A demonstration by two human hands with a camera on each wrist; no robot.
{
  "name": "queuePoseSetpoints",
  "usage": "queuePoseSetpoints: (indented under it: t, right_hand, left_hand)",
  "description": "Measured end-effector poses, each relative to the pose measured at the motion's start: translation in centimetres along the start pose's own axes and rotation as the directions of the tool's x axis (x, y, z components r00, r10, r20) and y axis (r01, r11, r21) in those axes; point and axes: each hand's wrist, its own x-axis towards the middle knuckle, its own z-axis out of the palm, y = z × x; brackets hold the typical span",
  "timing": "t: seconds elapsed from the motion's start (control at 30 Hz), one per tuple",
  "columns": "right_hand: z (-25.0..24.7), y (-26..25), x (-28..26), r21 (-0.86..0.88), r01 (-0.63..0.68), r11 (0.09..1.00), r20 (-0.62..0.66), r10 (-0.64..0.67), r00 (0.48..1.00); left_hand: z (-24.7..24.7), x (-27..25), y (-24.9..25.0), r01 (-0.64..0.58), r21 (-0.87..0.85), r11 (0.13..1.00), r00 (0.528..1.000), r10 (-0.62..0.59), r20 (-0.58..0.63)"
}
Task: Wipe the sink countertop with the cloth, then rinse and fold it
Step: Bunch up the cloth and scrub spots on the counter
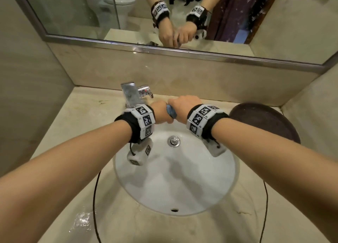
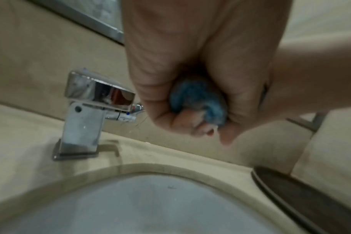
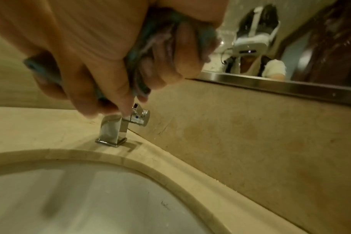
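Observation:
A blue cloth (image 1: 171, 112) is twisted into a tight roll between my two hands, above the far rim of the white sink (image 1: 173, 184). My left hand (image 1: 161, 113) is a fist around one end, where a blue wad (image 2: 198, 98) shows inside the curled fingers. My right hand (image 1: 182, 105) grips the other end, and the cloth (image 3: 150, 47) bunches between its fingers (image 3: 102, 76). Both hands hang just right of the chrome faucet (image 1: 131, 94). Most of the cloth is hidden inside the fists. No water runs from the spout.
The beige stone countertop (image 1: 73, 133) surrounds the basin, with a wet patch (image 1: 82, 222) at the front left. A dark round tray (image 1: 265, 122) lies at the right. The drain plug (image 1: 173, 140) sits in the bowl. A mirror (image 1: 128, 14) and backsplash close off the back.

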Motion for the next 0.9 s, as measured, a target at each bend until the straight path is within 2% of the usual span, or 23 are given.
queuePoseSetpoints:
  t: [0.1,0.17,0.23,0.33,0.43,0.53,0.67,0.77,0.9]
  right_hand:
    - [1.0,-0.1,0.4,0.047,-0.101,0.994,0.075,0.097,0.992]
    - [1.6,-0.2,0.5,0.06,-0.102,0.993,0.088,0.096,0.991]
    - [2.4,-0.6,0.8,0.039,-0.085,0.996,0.108,0.081,0.991]
    - [3.2,-1.0,1.0,0.032,-0.156,0.987,0.183,0.148,0.972]
    - [4.2,-0.8,1.1,0.121,-0.1,0.988,0.171,0.079,0.982]
    - [4.3,-0.5,0.9,0.113,-0.087,0.99,0.153,0.07,0.986]
    - [4.6,0.4,0.9,0.208,-0.066,0.976,0.12,0.042,0.992]
    - [5.3,1.8,0.8,0.33,-0.131,0.935,0.1,0.104,0.99]
    - [6.2,3.8,0.3,0.436,-0.257,0.862,0.178,0.197,0.964]
  left_hand:
    - [0.2,0.3,-0.4,0.008,0.253,0.967,0.997,0.011,-0.073]
    - [0.5,0.4,-0.7,-0.011,0.364,0.931,0.994,0.049,-0.095]
    - [1.0,0.5,-1.0,-0.007,0.428,0.904,0.993,0.056,-0.103]
    - [1.7,0.7,-1.3,-0.005,0.521,0.854,0.995,0.057,-0.085]
    - [2.2,0.9,-1.4,-0.011,0.564,0.826,0.997,0.053,-0.058]
    - [2.4,1.0,-1.9,-0.017,0.522,0.852,0.993,0.074,-0.088]
    - [2.3,1.1,-2.5,-0.041,0.333,0.942,0.991,0.081,-0.107]
    - [2.2,1.4,-2.4,-0.057,0.186,0.981,0.991,0.077,-0.106]
    - [2.6,2.2,-2.0,-0.094,0.051,0.994,0.994,0.097,-0.059]
